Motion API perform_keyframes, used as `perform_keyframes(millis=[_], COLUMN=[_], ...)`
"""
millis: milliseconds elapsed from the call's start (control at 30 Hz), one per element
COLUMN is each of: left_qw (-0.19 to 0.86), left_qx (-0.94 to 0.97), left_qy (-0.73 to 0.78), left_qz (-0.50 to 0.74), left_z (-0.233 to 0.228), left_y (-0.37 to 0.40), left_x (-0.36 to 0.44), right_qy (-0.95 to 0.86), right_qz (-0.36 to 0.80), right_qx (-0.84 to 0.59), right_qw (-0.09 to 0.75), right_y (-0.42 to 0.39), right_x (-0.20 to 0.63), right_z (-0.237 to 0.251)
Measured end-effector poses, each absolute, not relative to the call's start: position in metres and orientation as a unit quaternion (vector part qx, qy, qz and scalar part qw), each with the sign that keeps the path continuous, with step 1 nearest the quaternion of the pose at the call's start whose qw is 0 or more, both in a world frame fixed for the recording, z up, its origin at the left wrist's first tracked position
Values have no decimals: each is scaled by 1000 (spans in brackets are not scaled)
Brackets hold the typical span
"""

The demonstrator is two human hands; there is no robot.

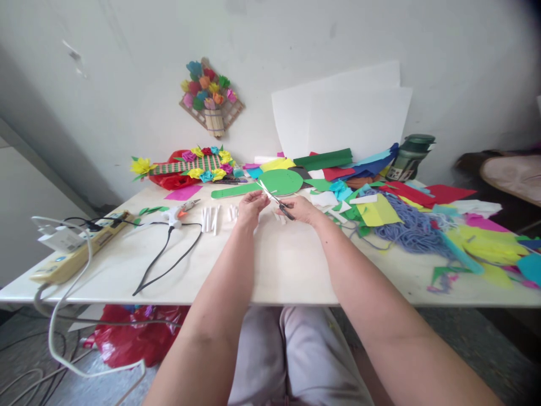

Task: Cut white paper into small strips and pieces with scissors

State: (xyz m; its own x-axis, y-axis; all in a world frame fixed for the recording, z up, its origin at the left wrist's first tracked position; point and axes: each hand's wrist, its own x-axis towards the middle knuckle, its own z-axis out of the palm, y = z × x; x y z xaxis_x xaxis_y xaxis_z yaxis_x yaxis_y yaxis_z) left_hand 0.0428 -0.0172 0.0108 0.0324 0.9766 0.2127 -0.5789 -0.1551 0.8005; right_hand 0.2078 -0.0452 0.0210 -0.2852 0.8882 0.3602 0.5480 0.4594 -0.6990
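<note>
My right hand has its fingers through the dark handles of a pair of scissors, whose blades are parted and point up and left. Close by on the left, the fingers of my left hand are pinched together beside the blades. Whatever small pale thing they hold is too blurred to name. Behind both hands lies a green paper shape with a round middle and a long strip. Short white sticks lie in small groups on the table, left of my left hand and partly behind my hands.
At left are a glue gun with its cable and a power strip. Blue-grey yarn, coloured paper scraps and a dark green bottle crowd the right. A flower-decorated craft stands at the back left.
</note>
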Motion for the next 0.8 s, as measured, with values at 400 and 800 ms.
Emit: perform_keyframes(millis=[400, 800], left_qw=[600, 595], left_qx=[386, 389], left_qy=[249, 247], left_qz=[655, 658], left_z=[12, 12], left_y=[-18, -17], left_x=[42, 41], right_qy=[-773, -769], right_qz=[206, 232], right_qx=[-474, -455], right_qw=[368, 384], right_y=[-42, -40], right_x=[207, 204], right_z=[20, 19])
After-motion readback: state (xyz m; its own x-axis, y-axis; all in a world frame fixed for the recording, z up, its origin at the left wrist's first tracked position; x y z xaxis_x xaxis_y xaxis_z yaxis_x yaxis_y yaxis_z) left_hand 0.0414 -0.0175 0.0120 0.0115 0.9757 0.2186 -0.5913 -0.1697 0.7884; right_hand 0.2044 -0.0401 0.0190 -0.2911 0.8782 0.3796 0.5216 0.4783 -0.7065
